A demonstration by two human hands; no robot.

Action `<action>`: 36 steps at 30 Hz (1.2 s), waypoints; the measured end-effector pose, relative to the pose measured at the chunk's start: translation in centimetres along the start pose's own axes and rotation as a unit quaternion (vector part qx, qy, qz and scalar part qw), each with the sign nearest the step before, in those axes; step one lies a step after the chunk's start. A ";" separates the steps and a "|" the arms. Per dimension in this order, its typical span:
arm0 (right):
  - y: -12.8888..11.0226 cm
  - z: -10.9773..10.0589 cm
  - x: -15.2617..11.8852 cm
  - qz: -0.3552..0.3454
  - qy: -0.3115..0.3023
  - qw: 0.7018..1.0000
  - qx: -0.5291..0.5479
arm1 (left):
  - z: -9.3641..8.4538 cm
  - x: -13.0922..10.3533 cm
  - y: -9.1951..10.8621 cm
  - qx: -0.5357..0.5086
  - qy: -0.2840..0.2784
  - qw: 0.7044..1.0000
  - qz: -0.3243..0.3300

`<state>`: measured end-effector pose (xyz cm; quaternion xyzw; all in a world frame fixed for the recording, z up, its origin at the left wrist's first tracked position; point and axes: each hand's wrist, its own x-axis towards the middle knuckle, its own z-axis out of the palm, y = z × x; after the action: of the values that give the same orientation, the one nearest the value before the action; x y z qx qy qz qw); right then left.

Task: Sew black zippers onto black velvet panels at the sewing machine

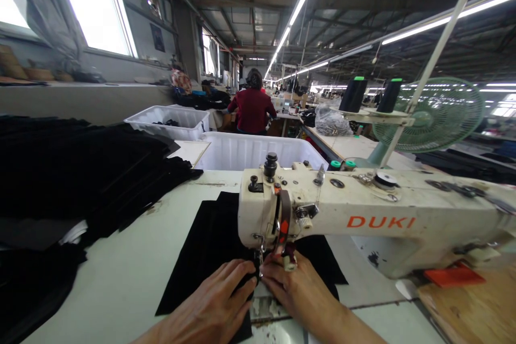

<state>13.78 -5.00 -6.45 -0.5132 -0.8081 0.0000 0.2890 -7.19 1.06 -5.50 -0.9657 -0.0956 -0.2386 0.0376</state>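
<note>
- Had a bare left hand [213,303], broad across the back, with rounded knuckles and slim fingers.
- Showed faint creases over that hand's finger joints; nails too small to make out well.
- Had a bare right hand [296,287], much alike in build, with the fingers partly hidden.
- Narrowed smoothly at the wrists.
- Showed only a short stretch of bare left forearm [161,333].
- Showed more of the right forearm [350,325], likewise bare and smooth in outline.

Black cloth [201,258], seemingly plain
</note>
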 end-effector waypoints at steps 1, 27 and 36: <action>0.1 -0.1 0.1 0.002 -0.008 1.000 -0.008 | 0.0 0.1 0.0 0.005 0.001 1.000 0.001; 2.0 1.8 2.1 0.086 0.083 0.984 -0.130 | 0.1 0.1 -0.8 -0.006 -0.066 0.997 0.026; 0.9 0.1 0.7 0.114 0.048 0.984 -0.125 | 0.7 -0.6 -1.1 0.039 -0.064 0.996 0.042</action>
<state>14.27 -3.99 -6.44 -0.6335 -0.7231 -0.0927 0.2594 -7.66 2.16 -6.35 -0.9799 -0.0667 -0.1707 0.0790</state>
